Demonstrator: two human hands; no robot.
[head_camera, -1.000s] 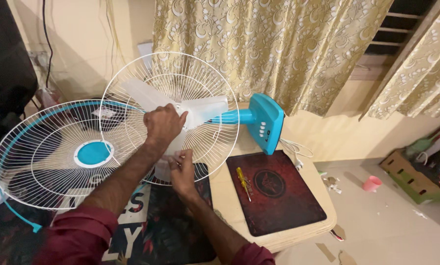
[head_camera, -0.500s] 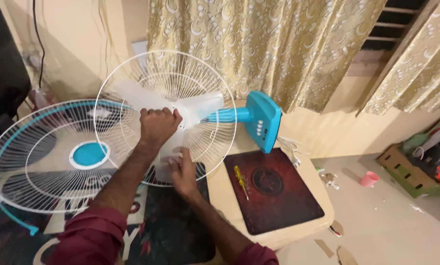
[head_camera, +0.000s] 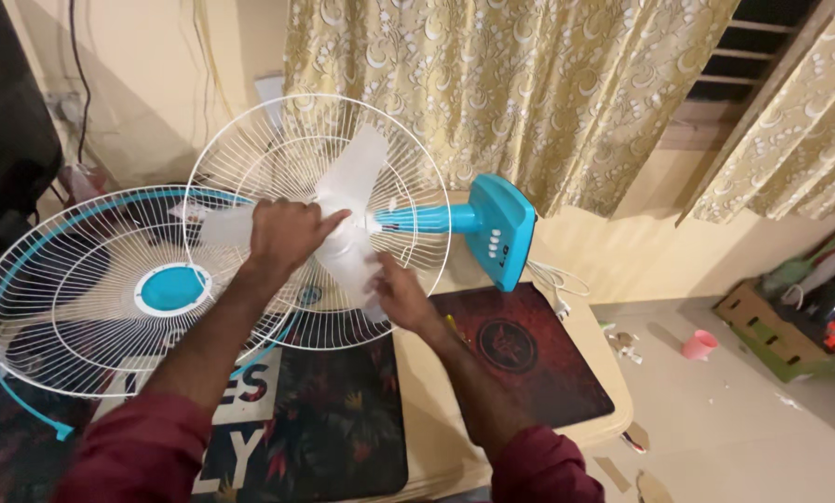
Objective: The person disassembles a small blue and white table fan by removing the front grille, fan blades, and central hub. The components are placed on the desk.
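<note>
The left hand (head_camera: 287, 233) was closed around the hub of the translucent white fan blades (head_camera: 347, 200), its fingers curled over the centre where the three blades met. The right hand (head_camera: 400, 296) lay just below and to the right of it, fingers bent against the lowest blade, though whether it gripped the blade or only pressed on it could not be told. The blades sat inside the white rear wire guard (head_camera: 319, 219), which stood nearly upright near the middle of the table. From behind the guard a teal motor neck ran right to the teal fan base (head_camera: 503, 231), which lay tipped on its side with its white buttons facing the viewer. To the left, the front wire guard (head_camera: 110, 293), with a teal rim and a teal round centre cap, leaned overlapping the rear guard's left edge. A dark red mat (head_camera: 529, 359) with a round emblem lay on the cream table (head_camera: 613, 410), right of the hands, and a dark floral cloth (head_camera: 343, 428) covered the near left part. Yellow patterned curtains (head_camera: 492, 84) hung behind. A small pink cup (head_camera: 699, 345) stood on the floor at the right.
</note>
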